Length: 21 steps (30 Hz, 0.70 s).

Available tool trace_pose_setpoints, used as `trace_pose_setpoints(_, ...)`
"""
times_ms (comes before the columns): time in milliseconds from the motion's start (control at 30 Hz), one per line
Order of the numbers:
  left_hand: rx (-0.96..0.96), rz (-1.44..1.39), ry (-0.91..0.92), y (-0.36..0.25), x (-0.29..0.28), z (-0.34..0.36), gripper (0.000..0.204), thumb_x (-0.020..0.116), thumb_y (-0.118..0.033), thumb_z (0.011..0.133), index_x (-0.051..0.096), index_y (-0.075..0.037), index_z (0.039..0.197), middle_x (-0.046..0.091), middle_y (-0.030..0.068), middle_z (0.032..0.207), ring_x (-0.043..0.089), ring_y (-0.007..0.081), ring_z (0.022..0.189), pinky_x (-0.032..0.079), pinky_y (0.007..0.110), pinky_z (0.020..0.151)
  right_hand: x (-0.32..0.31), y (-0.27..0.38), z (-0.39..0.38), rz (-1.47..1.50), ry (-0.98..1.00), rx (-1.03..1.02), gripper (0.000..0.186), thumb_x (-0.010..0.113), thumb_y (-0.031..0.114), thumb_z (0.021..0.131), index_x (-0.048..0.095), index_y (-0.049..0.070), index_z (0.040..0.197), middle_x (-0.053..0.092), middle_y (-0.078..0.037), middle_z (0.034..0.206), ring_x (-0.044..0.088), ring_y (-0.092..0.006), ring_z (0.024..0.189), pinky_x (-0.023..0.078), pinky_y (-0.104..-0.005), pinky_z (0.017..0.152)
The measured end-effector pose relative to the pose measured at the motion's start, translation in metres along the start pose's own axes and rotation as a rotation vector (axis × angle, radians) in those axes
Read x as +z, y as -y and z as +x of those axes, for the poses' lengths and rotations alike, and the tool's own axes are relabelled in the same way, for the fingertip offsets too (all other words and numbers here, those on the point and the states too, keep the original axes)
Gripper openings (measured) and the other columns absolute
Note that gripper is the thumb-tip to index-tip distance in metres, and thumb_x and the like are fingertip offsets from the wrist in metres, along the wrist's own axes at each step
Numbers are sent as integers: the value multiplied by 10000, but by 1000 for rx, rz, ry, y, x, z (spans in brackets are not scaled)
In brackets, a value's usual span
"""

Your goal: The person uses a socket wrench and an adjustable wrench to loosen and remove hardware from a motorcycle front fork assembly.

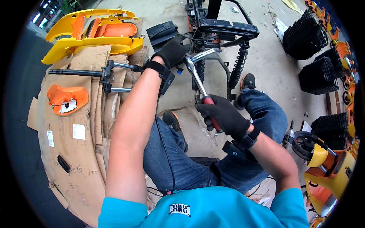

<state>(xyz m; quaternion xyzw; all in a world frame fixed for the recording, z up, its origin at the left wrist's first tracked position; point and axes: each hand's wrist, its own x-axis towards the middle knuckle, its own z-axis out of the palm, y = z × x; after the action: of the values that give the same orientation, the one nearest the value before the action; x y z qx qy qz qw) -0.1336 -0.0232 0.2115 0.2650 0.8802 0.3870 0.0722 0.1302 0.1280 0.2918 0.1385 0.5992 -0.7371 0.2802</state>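
My right hand, in a black glove, is closed round the red handle of a chrome ratchet wrench, whose head and socket extension point up toward the frame. My gloved left hand has curled fingers just left of the ratchet head, beside a black plastic part; what it grips, if anything, is hidden. Ahead stands a black tubular vehicle frame with two coil-spring shocks and a cable. A black and chrome fork assembly lies under my left forearm's side on cardboard.
Stacked cardboard lies at left, bearing an orange cover and yellow body panels. At right are stacks of black crates, a power tool, a wheel and yellow-orange vehicles. My legs are bent around the frame's near end.
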Motion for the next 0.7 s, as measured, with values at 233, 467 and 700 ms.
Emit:
trace_pose_setpoints(233, -364, -352, 58, -18, -29, -23, 359, 618, -344, 896, 606, 0, 999, 637, 108, 762, 618, 173, 636, 490, 309, 562, 21, -8, 68, 83, 83, -144, 240, 641, 247, 880, 553, 37, 957, 561, -31, 701, 572, -127, 531, 494, -261, 477)
trace_pose_setpoints(467, -580, -940, 40, -24, -45, -50, 319, 599, -291, 953, 564, -38, 1145, 651, 169, 963, 675, 289, 843, 569, 410, 746, 40, -5, 96, 320, 168, -100, 163, 620, 174, 899, 527, 43, 930, 546, -43, 724, 567, -138, 567, 506, -298, 495)
trace_pose_setpoints(700, -611, -1003, 150, -1, -41, -47, 399, 535, -310, 994, 517, 14, 1226, 636, 201, 1053, 655, 305, 921, 559, 439, 838, 43, -15, 128, 386, 119, -165, 175, 624, 170, 866, 527, 37, 926, 552, -62, 679, 575, -155, 527, 502, -302, 470)
